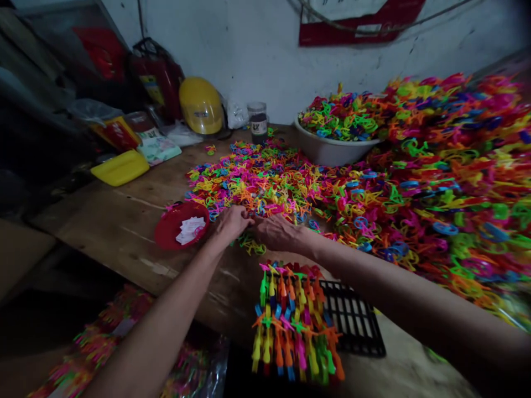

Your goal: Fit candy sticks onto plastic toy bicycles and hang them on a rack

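My left hand (233, 225) and my right hand (279, 232) meet at the near edge of a spread of small bright plastic pieces (265, 177). Both have their fingers curled and pressed together, fingertips almost touching. Whatever lies between them is hidden or too small to name. Just under the hands a few green and yellow pieces (254, 245) lie on the wooden table (136, 221). Closer to me, rows of colourful plastic figures (290, 320) stand in a black slotted rack (354, 318), whose right part holds none.
Left of my hands sits a red bowl (164, 229) with white paper slips (191, 229). A white basin (332, 149) heaped with pieces stands behind, beside a large pile (456, 182). A yellow helmet (202, 105), a jar (258, 122) and a yellow tray (121, 168) are farther back.
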Action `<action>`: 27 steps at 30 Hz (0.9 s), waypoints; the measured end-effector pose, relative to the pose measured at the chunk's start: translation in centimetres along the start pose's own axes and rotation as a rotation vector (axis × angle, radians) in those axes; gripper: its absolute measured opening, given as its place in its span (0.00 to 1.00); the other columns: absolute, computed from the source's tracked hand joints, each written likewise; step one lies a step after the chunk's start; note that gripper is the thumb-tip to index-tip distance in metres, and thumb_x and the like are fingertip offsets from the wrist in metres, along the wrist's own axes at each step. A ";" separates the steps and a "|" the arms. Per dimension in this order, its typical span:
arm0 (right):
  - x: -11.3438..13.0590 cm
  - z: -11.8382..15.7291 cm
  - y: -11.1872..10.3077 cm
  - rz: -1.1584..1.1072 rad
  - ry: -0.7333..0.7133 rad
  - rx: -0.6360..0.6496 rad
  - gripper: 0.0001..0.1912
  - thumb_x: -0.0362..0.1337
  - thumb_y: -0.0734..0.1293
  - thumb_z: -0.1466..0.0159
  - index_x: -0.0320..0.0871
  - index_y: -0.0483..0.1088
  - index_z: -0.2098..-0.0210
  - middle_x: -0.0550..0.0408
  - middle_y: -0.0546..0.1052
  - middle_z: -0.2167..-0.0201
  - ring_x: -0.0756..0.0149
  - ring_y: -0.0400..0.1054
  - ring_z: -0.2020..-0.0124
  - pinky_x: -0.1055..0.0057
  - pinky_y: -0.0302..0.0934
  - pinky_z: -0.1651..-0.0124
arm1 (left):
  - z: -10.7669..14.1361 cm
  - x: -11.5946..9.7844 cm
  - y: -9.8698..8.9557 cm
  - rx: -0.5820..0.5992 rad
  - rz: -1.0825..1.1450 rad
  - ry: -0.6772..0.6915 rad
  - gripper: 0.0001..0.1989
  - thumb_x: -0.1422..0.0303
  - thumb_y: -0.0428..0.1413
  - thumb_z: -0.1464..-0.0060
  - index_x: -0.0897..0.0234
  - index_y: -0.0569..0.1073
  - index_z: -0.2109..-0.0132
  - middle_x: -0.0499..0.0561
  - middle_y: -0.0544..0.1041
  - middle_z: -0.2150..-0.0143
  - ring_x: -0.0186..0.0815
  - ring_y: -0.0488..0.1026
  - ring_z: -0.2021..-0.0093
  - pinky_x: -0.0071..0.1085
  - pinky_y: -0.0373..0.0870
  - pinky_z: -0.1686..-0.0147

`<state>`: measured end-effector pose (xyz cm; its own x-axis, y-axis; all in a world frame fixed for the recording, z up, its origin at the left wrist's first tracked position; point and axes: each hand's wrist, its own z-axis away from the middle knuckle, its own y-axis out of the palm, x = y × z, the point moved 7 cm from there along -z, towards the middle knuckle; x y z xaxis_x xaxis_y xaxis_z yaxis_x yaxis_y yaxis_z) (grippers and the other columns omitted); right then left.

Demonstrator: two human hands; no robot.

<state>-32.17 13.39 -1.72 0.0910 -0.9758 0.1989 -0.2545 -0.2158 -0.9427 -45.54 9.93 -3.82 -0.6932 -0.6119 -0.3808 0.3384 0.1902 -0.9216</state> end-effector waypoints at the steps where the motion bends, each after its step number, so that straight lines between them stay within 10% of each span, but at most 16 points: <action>1: -0.2 0.2 0.2 0.000 0.001 0.024 0.10 0.26 0.57 0.38 0.42 0.68 0.69 0.51 0.73 0.70 0.66 0.63 0.70 0.67 0.57 0.65 | -0.3 0.1 -0.2 0.023 0.033 0.008 0.11 0.62 0.59 0.53 0.66 0.75 0.67 0.50 0.75 0.71 0.34 0.69 0.70 0.30 0.63 0.68; 8: -0.4 1.2 -0.1 0.042 0.030 0.025 0.11 0.28 0.57 0.36 0.41 0.71 0.66 0.47 0.72 0.55 0.68 0.65 0.69 0.69 0.57 0.66 | 1.9 0.0 -5.4 -0.046 0.222 0.010 0.17 0.56 0.58 0.56 0.65 0.78 0.66 0.49 0.78 0.70 0.39 0.72 0.67 0.29 0.64 0.68; 13: -2.5 3.1 -5.7 -0.197 0.068 -0.191 0.10 0.36 0.60 0.36 0.44 0.73 0.60 0.52 0.72 0.55 0.71 0.66 0.66 0.74 0.56 0.66 | 4.9 -0.9 -7.4 -0.098 0.434 -0.001 0.19 0.54 0.55 0.53 0.67 0.75 0.67 0.54 0.79 0.68 0.43 0.75 0.65 0.32 0.70 0.67; 16: -3.7 7.8 -7.9 -0.368 0.211 -0.314 0.09 0.34 0.61 0.37 0.39 0.72 0.62 0.55 0.73 0.69 0.72 0.64 0.70 0.76 0.55 0.66 | 7.2 -3.3 -6.5 -0.008 0.642 0.013 0.18 0.54 0.54 0.51 0.68 0.73 0.65 0.57 0.79 0.66 0.42 0.77 0.66 0.33 0.74 0.67; 22: -1.9 18.5 -5.4 -0.813 0.620 -0.369 0.11 0.41 0.64 0.38 0.39 0.71 0.65 0.58 0.71 0.72 0.72 0.62 0.71 0.77 0.56 0.68 | 13.4 -11.0 -1.4 0.395 1.270 -0.037 0.10 0.65 0.57 0.46 0.68 0.72 0.61 0.57 0.79 0.60 0.40 0.77 0.59 0.30 0.75 0.60; 27: 0.4 21.2 -4.1 -0.848 0.686 -0.450 0.07 0.35 0.64 0.39 0.41 0.72 0.63 0.58 0.72 0.70 0.70 0.64 0.69 0.76 0.58 0.65 | 14.5 -13.9 1.2 0.268 1.337 0.010 0.09 0.67 0.56 0.44 0.68 0.69 0.59 0.55 0.78 0.60 0.39 0.76 0.56 0.31 0.75 0.57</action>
<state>-10.71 14.59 -3.48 -0.1076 -0.2992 0.9481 -0.6905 -0.6636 -0.2877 -26.27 7.55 1.47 0.2535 -0.0739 -0.9645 0.8601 0.4734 0.1898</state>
